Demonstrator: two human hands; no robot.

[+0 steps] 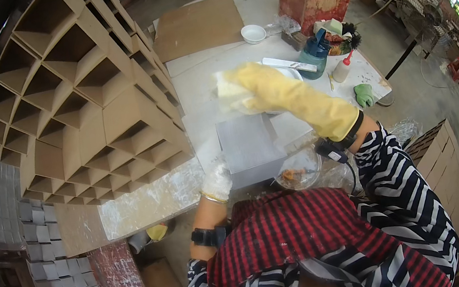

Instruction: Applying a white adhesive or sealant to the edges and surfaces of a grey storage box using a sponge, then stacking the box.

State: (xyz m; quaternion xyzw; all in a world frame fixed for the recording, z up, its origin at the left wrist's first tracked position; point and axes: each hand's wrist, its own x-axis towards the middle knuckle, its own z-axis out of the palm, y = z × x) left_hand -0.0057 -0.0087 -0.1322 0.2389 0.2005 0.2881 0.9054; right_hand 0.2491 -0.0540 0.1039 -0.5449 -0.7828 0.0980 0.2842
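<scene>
My right hand (pixel 268 84), in a long yellow rubber glove, reaches across the white work table (pixel 196 98). It is closed on a pale, sponge-like pad (pixel 229 93), smeared by motion, above the table just beyond a grey stack of sheets (pixel 251 146). The stack lies at the table's near edge, its flat top facing up. My left hand (pixel 217 180), in a thin white glove, is at the stack's left near side. Its fingers blend into the pale surface and cannot be made out. A white basin (pixel 292 72) is partly hidden behind my right glove.
A tall cardboard divider rack (pixel 75 101) fills the left. Farther right are a teal jug (pixel 314 56), a red-capped bottle (pixel 342 69), a green cloth-like thing (pixel 363 95) and a worn red box (pixel 315 0). A white bowl (pixel 253 34) stands near a brown board (pixel 200 26).
</scene>
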